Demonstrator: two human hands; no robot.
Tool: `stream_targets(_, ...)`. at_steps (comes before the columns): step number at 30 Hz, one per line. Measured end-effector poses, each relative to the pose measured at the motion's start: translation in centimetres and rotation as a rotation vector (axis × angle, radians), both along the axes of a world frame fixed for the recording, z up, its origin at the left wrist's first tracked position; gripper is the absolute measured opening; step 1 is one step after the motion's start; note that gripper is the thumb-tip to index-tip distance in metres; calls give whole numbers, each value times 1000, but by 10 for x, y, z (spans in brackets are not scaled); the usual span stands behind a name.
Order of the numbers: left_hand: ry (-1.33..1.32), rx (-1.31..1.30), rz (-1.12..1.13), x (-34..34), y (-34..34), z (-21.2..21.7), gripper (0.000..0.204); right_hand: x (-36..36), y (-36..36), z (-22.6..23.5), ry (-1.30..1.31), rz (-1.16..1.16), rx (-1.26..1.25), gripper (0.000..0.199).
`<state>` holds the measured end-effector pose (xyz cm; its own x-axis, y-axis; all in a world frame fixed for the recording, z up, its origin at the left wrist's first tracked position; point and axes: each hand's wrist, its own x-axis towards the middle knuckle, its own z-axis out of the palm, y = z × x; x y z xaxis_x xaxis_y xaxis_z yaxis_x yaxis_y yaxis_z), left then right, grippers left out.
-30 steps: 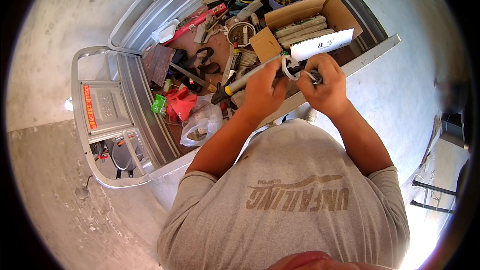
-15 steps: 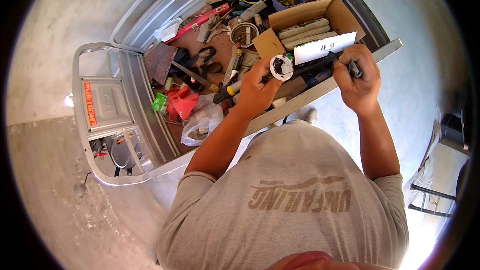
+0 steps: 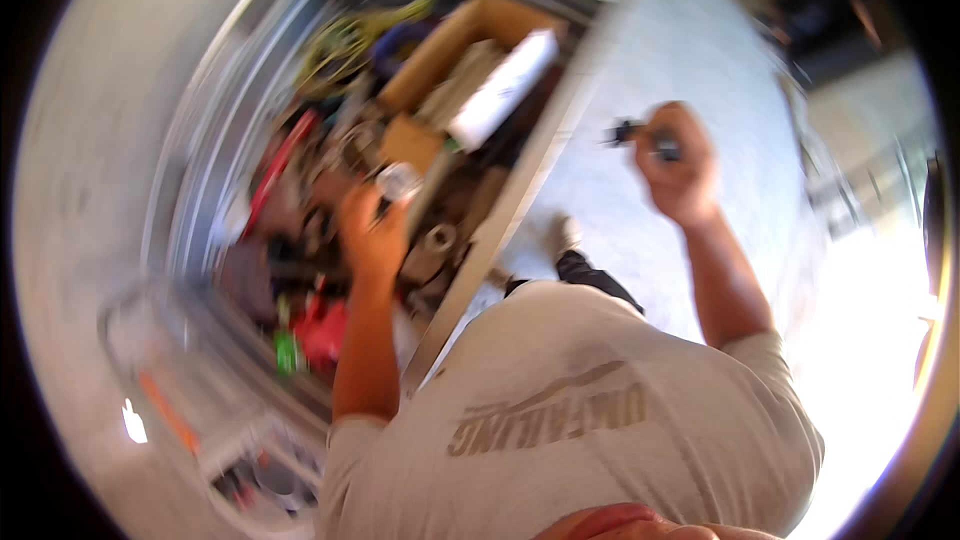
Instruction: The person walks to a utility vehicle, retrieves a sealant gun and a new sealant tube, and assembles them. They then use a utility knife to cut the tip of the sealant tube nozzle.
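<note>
My left hand (image 3: 372,235) is over the cluttered cargo bed, its fingers closed around a small round white-rimmed piece (image 3: 399,181). Dark bits show beside that piece, but motion blur hides its details. Out past the bed's side rail, over the pale floor, my right hand (image 3: 682,175) is closed in a fist on a dark grey and black tool (image 3: 622,133). The tool's black end sticks out toward the bed; its exact kind is unclear. An open cardboard box (image 3: 412,145) stands in the bed beyond my left hand, with a white carton (image 3: 503,90) at its near side.
A light metal rail (image 3: 535,180) edges the bed between my hands. Yellow cable (image 3: 345,45), a red level-like bar (image 3: 280,170), a red bag (image 3: 322,330) and a green packet (image 3: 287,350) lie inside. A metal gate (image 3: 130,340) hangs at the lower left.
The whole view has swung round and blurred. My hands have moved apart: the left with the round piece to the left, the right away from the box, beyond the rail.
</note>
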<state>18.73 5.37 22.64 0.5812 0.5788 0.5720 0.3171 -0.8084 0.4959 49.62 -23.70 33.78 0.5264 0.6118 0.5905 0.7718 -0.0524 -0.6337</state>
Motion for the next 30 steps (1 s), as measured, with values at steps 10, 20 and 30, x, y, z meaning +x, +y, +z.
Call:
stream_targets(10,-113,-562,-319,19,-66,-7,24,-67,-127,-51,151,-165,114,20)
stream_targets(20,56,-649,-693,49,-223,5,35,-213,-303,-76,125,-411,100,26)
stream_targets(30,219,-762,-1076,56,-443,7,22,-341,-586,-69,89,-1178,166,19)
